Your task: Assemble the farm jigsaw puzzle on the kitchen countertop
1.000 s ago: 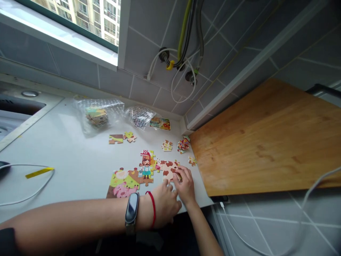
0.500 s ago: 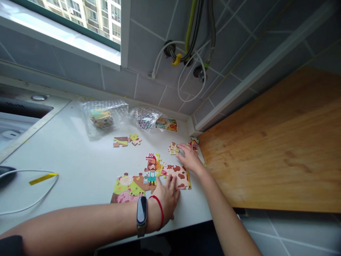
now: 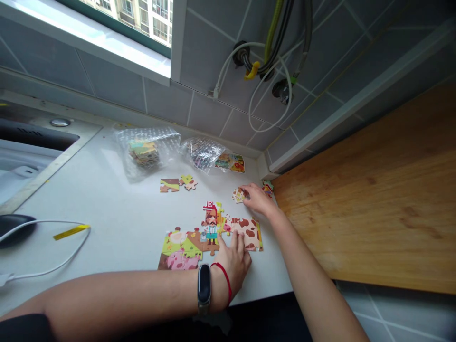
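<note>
Partly joined farm jigsaw pieces lie on the white counter, with a pink pig section (image 3: pixel 183 259), a farmer in blue overalls (image 3: pixel 211 230) and a brown-spotted cow section (image 3: pixel 245 228). My left hand (image 3: pixel 233 259) rests on the counter with its fingers spread, fingertips at the lower edge of the cow section. Beyond the cow, my right hand (image 3: pixel 259 199) has thumb and fingers closed on a puzzle piece (image 3: pixel 245 194) at a small group of loose pieces (image 3: pixel 238 195). The fingers partly cover that piece.
Loose pieces (image 3: pixel 169 185) lie left of the farmer. Behind are a clear bag of pieces (image 3: pixel 144 152), a second bag (image 3: pixel 203 153) and a picture card (image 3: pixel 233 162). More pieces (image 3: pixel 268 187) sit against the wooden board (image 3: pixel 356 199). A white cable (image 3: pixel 57 222) lies left.
My right hand's fingers have drawn together on a piece at the small group. My left hand stays by the cow section. The whole view has shifted slightly.
</note>
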`<state>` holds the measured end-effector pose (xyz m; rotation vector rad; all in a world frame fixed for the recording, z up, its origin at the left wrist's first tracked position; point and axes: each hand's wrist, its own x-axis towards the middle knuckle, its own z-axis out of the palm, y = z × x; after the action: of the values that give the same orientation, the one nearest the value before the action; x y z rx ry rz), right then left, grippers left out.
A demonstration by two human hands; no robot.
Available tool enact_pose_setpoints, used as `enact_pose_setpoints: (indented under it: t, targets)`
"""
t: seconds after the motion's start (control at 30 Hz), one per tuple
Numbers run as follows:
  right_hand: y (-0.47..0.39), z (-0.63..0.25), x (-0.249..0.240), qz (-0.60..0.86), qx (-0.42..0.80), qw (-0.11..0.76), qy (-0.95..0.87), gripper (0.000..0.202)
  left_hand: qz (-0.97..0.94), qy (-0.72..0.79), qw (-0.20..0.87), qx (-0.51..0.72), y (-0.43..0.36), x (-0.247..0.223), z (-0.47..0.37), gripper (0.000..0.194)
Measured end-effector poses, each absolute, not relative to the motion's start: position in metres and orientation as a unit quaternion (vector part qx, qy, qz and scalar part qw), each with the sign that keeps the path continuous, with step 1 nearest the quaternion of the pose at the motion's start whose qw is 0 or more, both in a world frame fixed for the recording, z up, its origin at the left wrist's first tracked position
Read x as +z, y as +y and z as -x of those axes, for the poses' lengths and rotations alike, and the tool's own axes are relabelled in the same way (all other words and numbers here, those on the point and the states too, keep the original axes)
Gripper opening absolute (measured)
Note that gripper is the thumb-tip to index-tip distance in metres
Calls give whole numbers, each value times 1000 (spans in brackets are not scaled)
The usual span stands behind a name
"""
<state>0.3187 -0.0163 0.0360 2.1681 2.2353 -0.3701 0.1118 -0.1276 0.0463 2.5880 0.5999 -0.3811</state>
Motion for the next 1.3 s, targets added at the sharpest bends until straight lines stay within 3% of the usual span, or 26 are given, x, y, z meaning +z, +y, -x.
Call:
enact_pose_setpoints:
  t: [0.1,0.27,0.33,0.4,0.47,0.6,0.7,1.0,1.17,1.3]
  targets:
    - [-17,-320,36,-667,-135,-29,732,52,-937,217,234,-140,-129,46,-111,66]
    - [-18,-317,33,-648,-141,-65,746,46,-931,203,267,-142,-111,64,-106,98]
    - [-20,-316,32,-649,-132,-74,746,44,-932,166,297,-126,-90,75,-102,87]
    - [-27,-315,33,-651,-123,-101,742,45,-931,118,316,-136,-65,86,-96,63]
    - [-42,-315,37,-657,-114,-138,732,46,-946,139,267,-121,-40,94,-90,37]
    - [-95,-309,46,-658,-126,-201,715,43,-945,274,160,-82,-7,96,-79,25]
    - [-141,-298,50,-651,-160,-216,710,40,-946,290,140,-38,2,86,-79,25]
    - [-223,-276,27,-651,-174,-234,701,52,-963,218,149,50,2,30,-102,54]
    - [-243,-279,16,-697,-124,-263,656,50,-971,197,134,31,2,15,-102,44]
    - [-255,-272,12,-721,-57,-290,627,37,-971,190,135,51,4,15,-102,33]
